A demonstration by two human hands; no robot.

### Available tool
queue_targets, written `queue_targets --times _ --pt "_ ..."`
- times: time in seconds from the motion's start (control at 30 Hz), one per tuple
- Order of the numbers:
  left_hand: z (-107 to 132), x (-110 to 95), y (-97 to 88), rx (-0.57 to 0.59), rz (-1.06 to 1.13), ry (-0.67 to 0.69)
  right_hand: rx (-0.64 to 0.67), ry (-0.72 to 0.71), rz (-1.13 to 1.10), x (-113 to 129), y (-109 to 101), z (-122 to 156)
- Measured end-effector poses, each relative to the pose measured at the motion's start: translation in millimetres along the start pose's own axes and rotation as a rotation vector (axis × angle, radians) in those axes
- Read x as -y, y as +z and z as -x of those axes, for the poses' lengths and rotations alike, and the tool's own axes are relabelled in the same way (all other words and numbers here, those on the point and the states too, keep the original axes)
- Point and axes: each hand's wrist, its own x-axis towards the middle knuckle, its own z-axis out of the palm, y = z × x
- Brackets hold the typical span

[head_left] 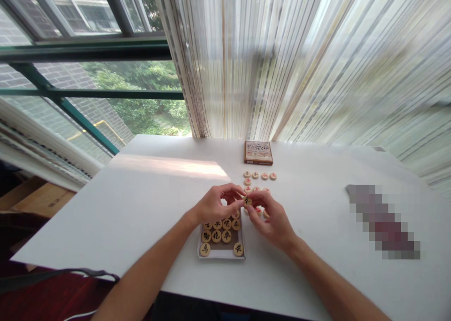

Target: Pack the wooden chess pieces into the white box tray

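A round wooden Chinese chess piece (247, 201) with a black character is held up between both hands. The thumb and fingers of my right hand (273, 217) pinch it from the right. From the left, the closed fingertips of my left hand (216, 204) meet its edge. Below my left hand lies an open shallow box tray (221, 254), holding several black-marked pieces (226, 236) in rows; its far part is covered by that hand. Several red-marked pieces (256, 189) lie on the table just beyond the hands, some partly hidden by my fingers.
A Chinese chess box lid (258, 152) lies at the far edge of the white table (134, 208). Nearer are short rows of pieces (264, 176). A blurred-out long object (384, 224) lies at the right. Striped curtains (239, 62) and a window stand behind; a cardboard box (44, 201) is at left.
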Motion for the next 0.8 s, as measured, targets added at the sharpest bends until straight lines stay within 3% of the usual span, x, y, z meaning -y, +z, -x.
queue_targets --times 0.8 --pt "1.4 -4.6 3.4 0.026 -0.086 0.014 -0.028 0.153 -0.087 2.3 -0.9 -5.0"
